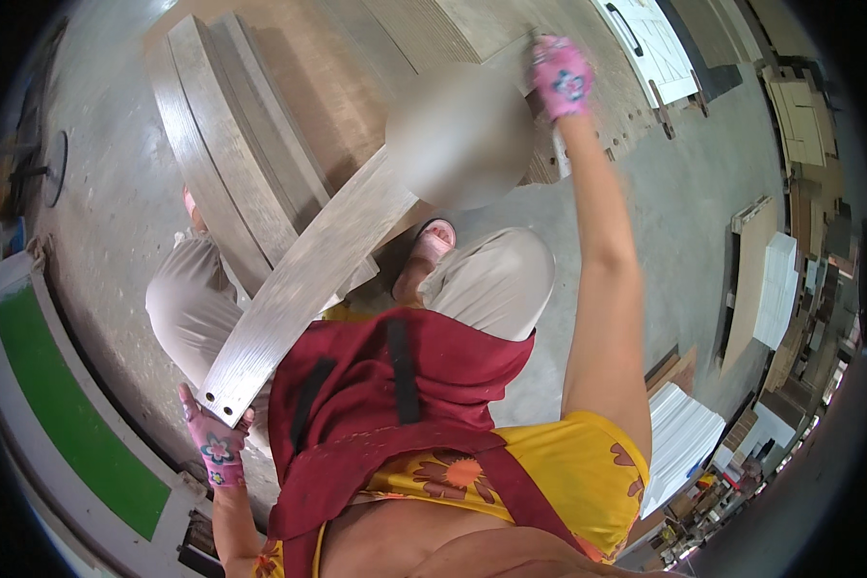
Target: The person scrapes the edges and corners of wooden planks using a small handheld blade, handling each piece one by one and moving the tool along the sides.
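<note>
Left hand: down at the lower left we have the left hand (220,445), in a pink flowered glove, fingers and thumb spread around the plank's near end, holding it there.
Plank: we see the grey-brown plank (303,279) slanting up and away past the knees, two dark holes near its held end; a blurred patch hides its far end from us.
Right hand: out at full stretch, upper right, is the right hand (563,77), gloved to match; motion blurs the fingers, and we cannot tell whether they grip anything.
Board stack: on our left, long boards (217,135) lie side by side, their near ends beside the plank.
Far right: we spot a white panel (645,43) with a black handle.
</note>
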A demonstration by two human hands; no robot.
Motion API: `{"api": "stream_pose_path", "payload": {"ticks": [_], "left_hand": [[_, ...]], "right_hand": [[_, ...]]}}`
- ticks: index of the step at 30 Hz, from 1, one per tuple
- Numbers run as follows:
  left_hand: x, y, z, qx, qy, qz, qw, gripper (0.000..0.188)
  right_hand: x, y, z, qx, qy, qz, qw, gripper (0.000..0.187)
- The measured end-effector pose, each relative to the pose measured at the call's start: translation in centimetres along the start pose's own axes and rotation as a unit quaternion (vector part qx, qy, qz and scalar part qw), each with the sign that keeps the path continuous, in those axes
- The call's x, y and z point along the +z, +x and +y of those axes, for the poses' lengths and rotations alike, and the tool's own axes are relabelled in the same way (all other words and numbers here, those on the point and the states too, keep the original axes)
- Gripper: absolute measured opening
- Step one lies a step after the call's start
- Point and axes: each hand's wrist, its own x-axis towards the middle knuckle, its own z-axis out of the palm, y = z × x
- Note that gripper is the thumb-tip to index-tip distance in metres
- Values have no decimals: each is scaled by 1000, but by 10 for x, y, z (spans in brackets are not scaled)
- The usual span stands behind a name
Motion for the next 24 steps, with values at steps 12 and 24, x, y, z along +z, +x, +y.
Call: {"api": "stream_pose_path", "payload": {"ticks": [12, 24], "left_hand": [[-30, 1, -16, -121, -108, -210, 964, 55], [-4, -21, 7, 235, 306, -299, 873, 99]], "right_hand": [[-19, -105, -130, -194, 216, -38, 956, 21], [-73, -134, -62, 278, 518, 148, 795, 13]]}}
